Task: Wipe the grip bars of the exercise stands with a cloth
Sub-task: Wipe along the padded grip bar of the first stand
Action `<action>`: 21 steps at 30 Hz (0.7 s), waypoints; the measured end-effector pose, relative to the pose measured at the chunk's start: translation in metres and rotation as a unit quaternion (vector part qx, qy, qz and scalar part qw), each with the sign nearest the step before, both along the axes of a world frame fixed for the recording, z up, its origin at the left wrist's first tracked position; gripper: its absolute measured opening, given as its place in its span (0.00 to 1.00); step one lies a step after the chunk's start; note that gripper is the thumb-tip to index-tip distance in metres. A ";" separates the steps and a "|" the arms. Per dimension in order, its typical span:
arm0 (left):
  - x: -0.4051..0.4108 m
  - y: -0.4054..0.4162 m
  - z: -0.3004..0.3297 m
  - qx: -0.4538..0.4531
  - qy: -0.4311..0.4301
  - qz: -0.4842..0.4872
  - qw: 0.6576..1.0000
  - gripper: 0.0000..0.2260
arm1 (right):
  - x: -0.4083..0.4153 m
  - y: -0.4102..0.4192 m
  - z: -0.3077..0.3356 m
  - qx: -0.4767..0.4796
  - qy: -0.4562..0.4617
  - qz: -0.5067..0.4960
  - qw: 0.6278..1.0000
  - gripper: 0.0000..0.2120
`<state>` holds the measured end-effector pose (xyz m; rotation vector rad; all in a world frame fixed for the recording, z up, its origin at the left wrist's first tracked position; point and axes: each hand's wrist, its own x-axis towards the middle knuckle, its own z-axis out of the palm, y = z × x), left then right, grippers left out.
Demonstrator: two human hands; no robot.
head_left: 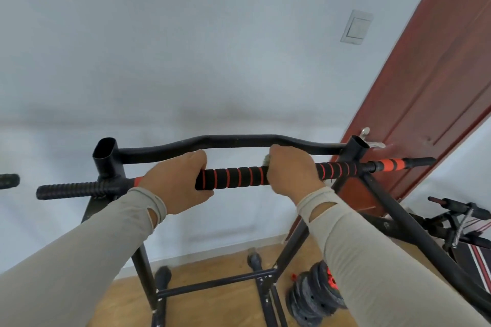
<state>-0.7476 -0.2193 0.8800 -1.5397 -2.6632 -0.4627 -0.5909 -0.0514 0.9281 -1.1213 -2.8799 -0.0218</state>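
My left hand [176, 183] fingers curled round the striped grip bar [233, 176]; right hand [291, 168] clamped a pale cloth [266, 160] against the bar just right of it. Bar ran left-right atop the black stand [106, 156], wall behind, door [438, 82] far right, weight plates [313, 297] on floor.

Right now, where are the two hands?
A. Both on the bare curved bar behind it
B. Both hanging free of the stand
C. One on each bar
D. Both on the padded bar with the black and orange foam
D: the left hand and the right hand both curl round the padded bar, a bit of cloth showing at the right hand; the curved bar behind is untouched.
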 end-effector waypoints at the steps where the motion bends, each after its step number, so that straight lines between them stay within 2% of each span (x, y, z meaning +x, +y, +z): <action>1: 0.000 0.001 0.000 0.001 -0.001 0.003 1.000 0.17 | -0.013 -0.023 -0.005 -0.016 0.030 0.031 0.999 0.06; 3: 0.002 0.001 0.000 0.009 -0.002 0.007 1.000 0.17 | -0.031 -0.063 -0.016 -0.061 0.110 0.086 0.988 0.04; 5: 0.001 0.001 0.000 0.020 -0.009 0.009 1.000 0.17 | -0.034 -0.082 -0.026 -0.044 0.153 0.136 0.978 0.03; 8: -0.001 -0.001 -0.001 0.014 -0.013 0.006 1.000 0.19 | -0.012 -0.064 -0.028 -0.010 0.161 0.182 0.970 0.12; 9: -0.001 -0.001 -0.001 0.009 -0.013 0.007 1.000 0.19 | -0.001 -0.051 -0.025 -0.005 0.141 0.169 0.975 0.13; 12: -0.001 -0.002 -0.001 -0.002 -0.009 0.007 1.000 0.19 | 0.031 0.006 -0.009 0.073 0.033 0.068 0.994 0.05; 14: -0.001 -0.001 -0.001 0.002 -0.006 0.005 1.000 0.19 | 0.044 0.028 0.003 0.100 -0.029 0.010 0.995 0.04; 18: -0.001 0.000 -0.001 0.001 0.000 0.003 1.000 0.19 | 0.027 0.009 0.002 0.050 0.012 0.009 0.999 0.03; 21: 0.000 0.000 0.000 -0.004 -0.002 0.009 1.000 0.18 | -0.010 -0.040 -0.019 0.003 0.111 0.048 0.993 0.04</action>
